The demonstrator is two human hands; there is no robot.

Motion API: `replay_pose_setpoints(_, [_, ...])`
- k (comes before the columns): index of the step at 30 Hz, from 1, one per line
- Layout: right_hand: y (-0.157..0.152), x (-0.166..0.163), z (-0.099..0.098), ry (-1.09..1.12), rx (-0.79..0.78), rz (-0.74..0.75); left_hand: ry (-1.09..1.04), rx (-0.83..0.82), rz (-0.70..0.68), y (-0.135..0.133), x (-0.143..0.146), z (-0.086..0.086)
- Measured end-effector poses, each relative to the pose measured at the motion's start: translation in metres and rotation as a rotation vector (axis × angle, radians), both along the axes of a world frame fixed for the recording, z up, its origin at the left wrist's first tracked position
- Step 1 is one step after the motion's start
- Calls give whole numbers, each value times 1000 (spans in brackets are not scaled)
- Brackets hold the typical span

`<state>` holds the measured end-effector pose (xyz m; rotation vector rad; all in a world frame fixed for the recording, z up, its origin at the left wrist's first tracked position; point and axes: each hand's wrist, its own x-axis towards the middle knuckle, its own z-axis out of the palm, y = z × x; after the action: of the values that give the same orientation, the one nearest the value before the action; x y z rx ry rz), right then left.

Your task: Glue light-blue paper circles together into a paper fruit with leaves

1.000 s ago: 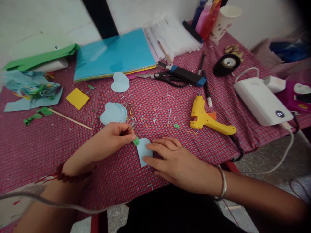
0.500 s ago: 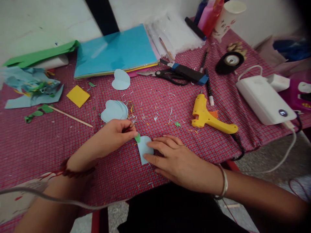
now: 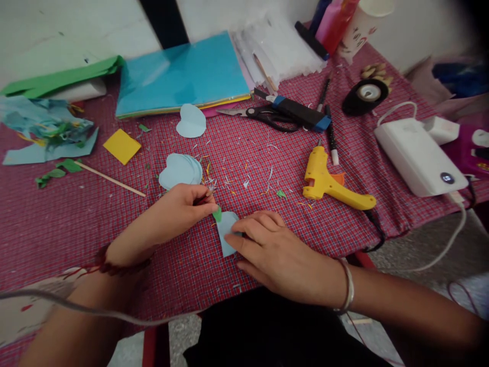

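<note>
My left hand (image 3: pixel 191 204) is closed in a pinch at the upper left of a light blue paper petal (image 3: pixel 226 244). A small green paper leaf (image 3: pixel 217 213) sticks out below its thumb tip, against the petal's corner. Whatever else lies between those fingertips is too small to make out. On the petal's right side rest the fingertips of my right hand (image 3: pixel 267 244), fingers spread and slightly bent, partly covering it. Just beyond the left hand lies a stack of light blue paper hearts (image 3: pixel 179 171), with a single heart (image 3: pixel 191 121) farther back.
A yellow glue gun (image 3: pixel 324 183) lies to the right, near a white power bank (image 3: pixel 420 158). Scissors (image 3: pixel 267 116) and a utility knife (image 3: pixel 301 113) lie behind. At left are a yellow paper square (image 3: pixel 122 147), a wooden stick (image 3: pixel 110 178) and crumpled blue paper (image 3: pixel 49 127).
The view has shifted slightly. My right fingers have bent a little more on the petal; the left hand keeps its pinch by the green leaf.
</note>
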<state>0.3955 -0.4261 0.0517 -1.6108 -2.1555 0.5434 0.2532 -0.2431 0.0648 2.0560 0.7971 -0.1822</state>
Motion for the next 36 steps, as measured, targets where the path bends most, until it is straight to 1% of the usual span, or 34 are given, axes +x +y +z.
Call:
replay_pose_setpoints(9, [7, -6, -3, -57, -32, -17, 3, 25, -14, -1, 2, 2])
replay_pose_setpoints(13, [7, -6, -4, -62, -20, -30, 10, 42, -34, -1, 3, 3])
replay_pose_setpoints(18, [8, -6, -5, -75, -11, -34, -24, 29, -45, 1, 3, 3])
replay_pose_setpoints(29, [8, -8, -7, -90, -2, -51, -13, 20, -63, 3, 3, 5])
replay_pose_setpoints(36, [9, -8, -6, -89, 6, -74, -46, 52, -72, 3, 5, 4])
